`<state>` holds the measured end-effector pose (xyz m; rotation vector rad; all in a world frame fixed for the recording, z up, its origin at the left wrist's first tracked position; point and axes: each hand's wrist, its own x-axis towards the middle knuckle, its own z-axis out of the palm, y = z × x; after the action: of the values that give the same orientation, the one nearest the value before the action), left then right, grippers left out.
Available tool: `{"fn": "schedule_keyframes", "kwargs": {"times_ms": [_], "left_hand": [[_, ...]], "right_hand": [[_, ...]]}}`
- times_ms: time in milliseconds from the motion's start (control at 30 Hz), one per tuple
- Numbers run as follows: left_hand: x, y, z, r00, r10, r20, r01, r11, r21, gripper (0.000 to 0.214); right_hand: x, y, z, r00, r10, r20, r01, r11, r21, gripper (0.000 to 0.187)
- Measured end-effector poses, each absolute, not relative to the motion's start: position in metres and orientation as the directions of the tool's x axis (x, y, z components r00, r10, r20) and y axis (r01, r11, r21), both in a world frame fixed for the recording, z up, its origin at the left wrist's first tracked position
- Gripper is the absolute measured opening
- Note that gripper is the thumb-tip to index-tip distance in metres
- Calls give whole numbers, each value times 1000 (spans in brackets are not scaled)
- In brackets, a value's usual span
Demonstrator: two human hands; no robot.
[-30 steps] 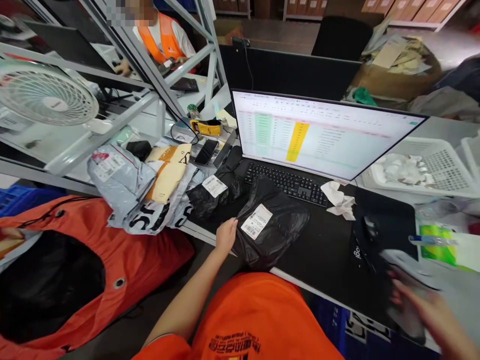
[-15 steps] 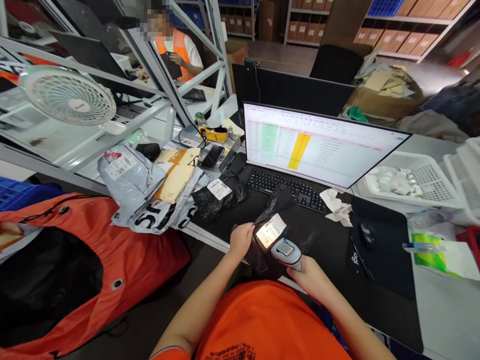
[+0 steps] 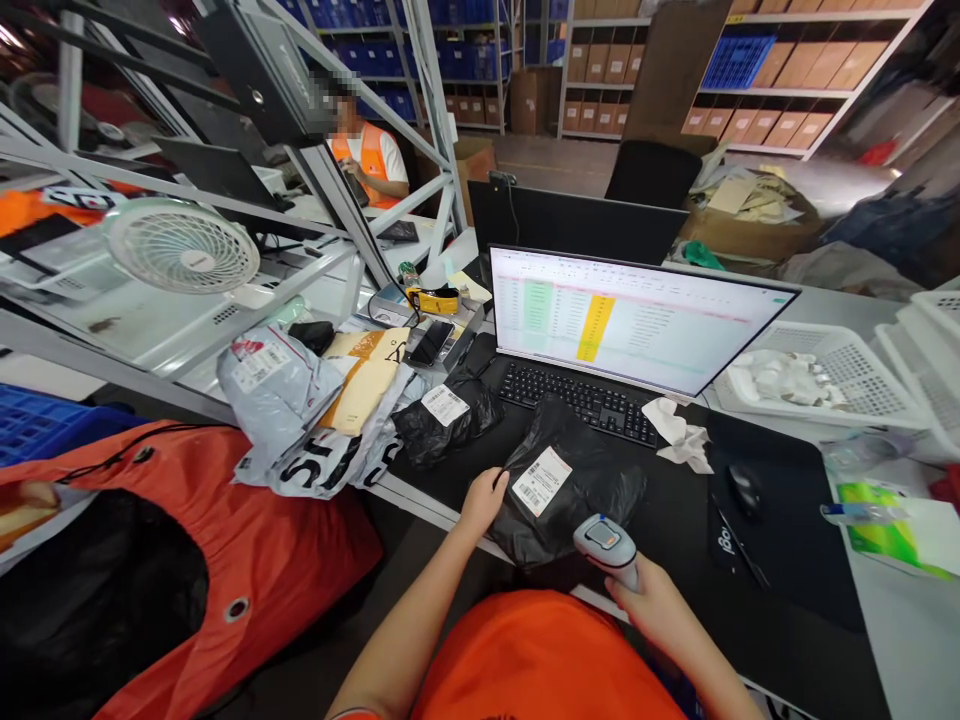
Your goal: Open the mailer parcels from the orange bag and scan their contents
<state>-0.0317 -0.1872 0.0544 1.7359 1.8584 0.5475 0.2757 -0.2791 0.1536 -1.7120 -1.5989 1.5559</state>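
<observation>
A black plastic parcel with a white barcode label lies flat on the dark desk mat in front of the keyboard. My left hand grips the parcel's left edge, fingers curled on the bag. My right hand is wrapped round the handle of a grey barcode scanner, whose head sits just below and right of the label. A second black parcel with its own label rests to the left.
A lit monitor stands behind the keyboard. Grey and tan mail bags are piled at the left, above a large orange sack. A mouse, crumpled tissue, white baskets and a fan surround the desk. A person in an orange vest sits beyond the rack.
The parcel, tilted up under the scanner half a second ago, now lies flat. My right hand has pulled the scanner back from the label; one second ago that hand was far right.
</observation>
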Motion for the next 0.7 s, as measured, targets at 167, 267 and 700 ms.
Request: {"fn": "schedule_keyframes", "kwargs": {"times_ms": [167, 267, 700], "left_hand": [[-43, -196, 39, -79, 983, -165, 805, 161, 571, 40], [-47, -202, 33, -93, 976, -195, 808, 189, 559, 43], [-55, -214, 31, -68, 963, -261, 730, 226, 645, 41]], "right_hand": [[284, -285, 152, -209, 828, -520, 473, -380, -795, 50], [271, -283, 157, -279, 819, -500, 446, -350, -823, 51], [401, -271, 101, 392, 793, -467, 618, -603, -504, 55]]}}
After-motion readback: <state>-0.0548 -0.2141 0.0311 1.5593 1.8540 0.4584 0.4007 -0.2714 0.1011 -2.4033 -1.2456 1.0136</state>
